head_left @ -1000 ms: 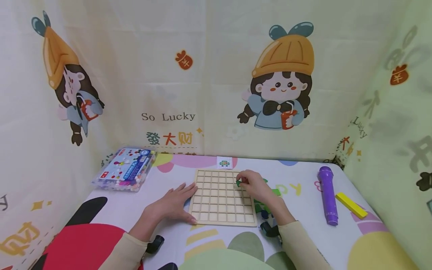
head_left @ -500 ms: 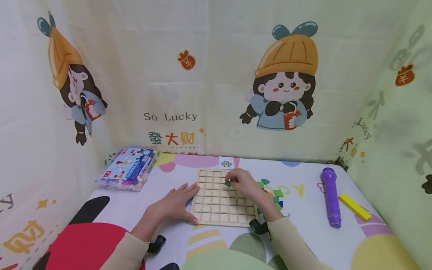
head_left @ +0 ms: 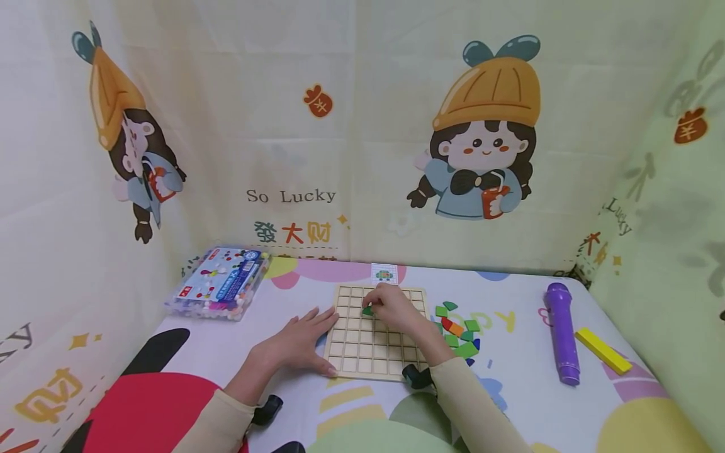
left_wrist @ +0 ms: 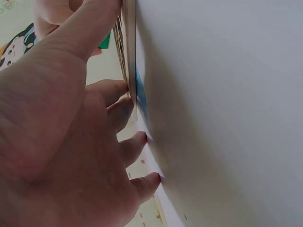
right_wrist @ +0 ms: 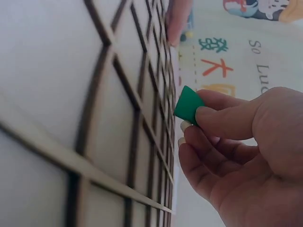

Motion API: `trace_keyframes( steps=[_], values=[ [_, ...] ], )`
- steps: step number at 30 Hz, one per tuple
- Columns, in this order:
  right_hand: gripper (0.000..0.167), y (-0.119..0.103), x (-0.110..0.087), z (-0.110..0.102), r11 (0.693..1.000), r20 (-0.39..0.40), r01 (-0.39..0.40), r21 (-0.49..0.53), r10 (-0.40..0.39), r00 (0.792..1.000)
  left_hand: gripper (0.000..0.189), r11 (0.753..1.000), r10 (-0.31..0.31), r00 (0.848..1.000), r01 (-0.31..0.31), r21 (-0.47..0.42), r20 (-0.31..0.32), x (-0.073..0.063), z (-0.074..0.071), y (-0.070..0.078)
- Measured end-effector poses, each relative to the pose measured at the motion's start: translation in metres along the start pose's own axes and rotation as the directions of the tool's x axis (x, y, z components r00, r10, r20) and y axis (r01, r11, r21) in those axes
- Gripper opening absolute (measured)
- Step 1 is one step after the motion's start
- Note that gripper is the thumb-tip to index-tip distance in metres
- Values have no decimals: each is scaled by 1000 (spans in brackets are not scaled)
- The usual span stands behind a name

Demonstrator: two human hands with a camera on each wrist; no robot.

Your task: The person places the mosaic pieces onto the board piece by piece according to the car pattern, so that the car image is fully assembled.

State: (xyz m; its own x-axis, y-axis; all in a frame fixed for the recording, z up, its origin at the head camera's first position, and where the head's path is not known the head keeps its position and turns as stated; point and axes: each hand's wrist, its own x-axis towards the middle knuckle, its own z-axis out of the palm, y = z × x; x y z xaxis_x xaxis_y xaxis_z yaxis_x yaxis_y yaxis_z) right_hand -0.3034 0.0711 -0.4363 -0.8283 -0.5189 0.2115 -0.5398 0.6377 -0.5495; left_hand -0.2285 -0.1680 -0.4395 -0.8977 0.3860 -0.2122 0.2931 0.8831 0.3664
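Observation:
A wooden grid board (head_left: 358, 350) lies on the table in front of the person, its square cells bare where they show. The left hand (head_left: 300, 340) rests at the board's left edge, fingers spread, with thumb and fingertips touching the rim. Over the upper left cells, the right hand (head_left: 393, 309) pinches a small green tile (right_wrist: 188, 104) between thumb and index finger. That tile has a curved side and a pointed corner, and is held close over the board. Part of the board is hidden beneath the right hand and forearm.
Several loose green, red, orange and blue tiles (head_left: 467, 350) lie right of the board. A small pattern card (head_left: 384, 274) sits behind it. A clear box of beads (head_left: 218, 283) stands back left. Toward the right lie a purple microphone-shaped object (head_left: 562, 333) and a yellow bar (head_left: 603, 351).
The right hand has moved left across the board with the green tile, from its upper right to its upper left cells, uncovering the loose tiles. The left hand has stayed at the board's edge.

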Motion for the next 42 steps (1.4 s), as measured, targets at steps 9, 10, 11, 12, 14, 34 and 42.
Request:
trace_keyframes(
  steps=[9,10,11,12,14,34,42],
  values=[
    [26,-4,1,6,998,19,-14,-68,15,1000,114,1000,1,1000,-1,-2,-1,-1,0,1],
    [25,-5,1,6,997,17,-9,-77,10,1000,114,1000,0,1000,0,-2,-2,-1,0,1],
    [25,-6,2,6,996,16,-5,-94,7,1000,114,1000,-1,1000,1,-2,-3,-1,0,1],
    [24,-7,2,6,994,12,1,-109,0,1000,114,1000,-2,1000,2,-3,-4,-1,0,0],
    [21,-7,2,6,992,4,8,-124,-8,1000,114,1000,-1,1000,1,1,-7,-1,0,1],
    [26,-2,-10,3,987,49,-26,-161,35,998,115,1000,-7,1000,7,4,-3,1,2,-1],
    [24,5,-24,-13,996,47,-62,-61,65,997,115,1000,-8,1000,8,-1,-6,1,2,0]
  ],
)
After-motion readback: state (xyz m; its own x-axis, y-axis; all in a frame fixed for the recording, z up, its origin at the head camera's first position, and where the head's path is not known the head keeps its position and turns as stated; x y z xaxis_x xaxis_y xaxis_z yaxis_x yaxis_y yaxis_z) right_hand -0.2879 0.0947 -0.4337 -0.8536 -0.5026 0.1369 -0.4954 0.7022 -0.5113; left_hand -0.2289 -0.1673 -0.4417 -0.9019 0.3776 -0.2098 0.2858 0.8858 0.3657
